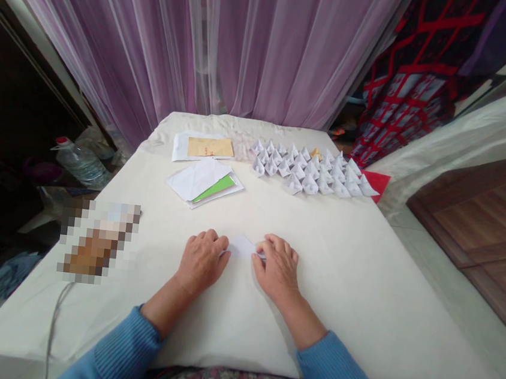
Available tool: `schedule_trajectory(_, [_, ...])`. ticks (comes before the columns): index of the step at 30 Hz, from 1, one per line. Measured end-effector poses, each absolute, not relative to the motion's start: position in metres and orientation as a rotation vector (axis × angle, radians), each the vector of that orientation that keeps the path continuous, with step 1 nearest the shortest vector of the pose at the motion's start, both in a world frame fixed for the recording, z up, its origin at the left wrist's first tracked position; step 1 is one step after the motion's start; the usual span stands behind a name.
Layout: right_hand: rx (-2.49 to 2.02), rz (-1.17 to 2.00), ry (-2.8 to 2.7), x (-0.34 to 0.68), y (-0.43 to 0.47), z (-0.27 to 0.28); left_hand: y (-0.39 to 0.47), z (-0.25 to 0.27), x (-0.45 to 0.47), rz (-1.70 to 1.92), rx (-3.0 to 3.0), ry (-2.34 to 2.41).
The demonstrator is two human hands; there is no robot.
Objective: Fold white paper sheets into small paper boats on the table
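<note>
Between my two hands, low over the white table, is a small piece of white paper (241,247) with a pointed top. My left hand (204,258) pinches its left end between thumb and curled fingers. On the other end, my right hand (277,267) grips the paper in the same way. Its outer corners are hidden under my fingers. Beyond, at the back right, several folded paper boats (311,170) stand in rows, mostly white with one tan among them. A stack of white and green paper sheets (206,183) lies ahead of my left hand.
A tan envelope (211,148) rests on white paper at the back left. A blurred-out device (100,240) with a cable (55,319) lies left on the tablecloth (351,284). Red paper (376,183) sits by the right edge. A water bottle (81,162) stands off the table's left side.
</note>
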State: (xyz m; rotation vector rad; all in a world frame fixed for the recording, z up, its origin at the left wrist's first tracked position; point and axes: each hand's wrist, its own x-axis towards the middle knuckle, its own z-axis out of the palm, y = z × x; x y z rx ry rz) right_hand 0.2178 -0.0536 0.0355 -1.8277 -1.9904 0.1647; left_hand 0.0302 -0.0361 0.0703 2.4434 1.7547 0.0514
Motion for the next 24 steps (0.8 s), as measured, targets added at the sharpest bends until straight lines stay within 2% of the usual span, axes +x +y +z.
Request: schedule_trajectory(24, [-1.731, 0.148, -1.986, 0.238, -0.056, 0.022, -0.031, 0.058, 0.011, 0.242, 2.333, 1.663])
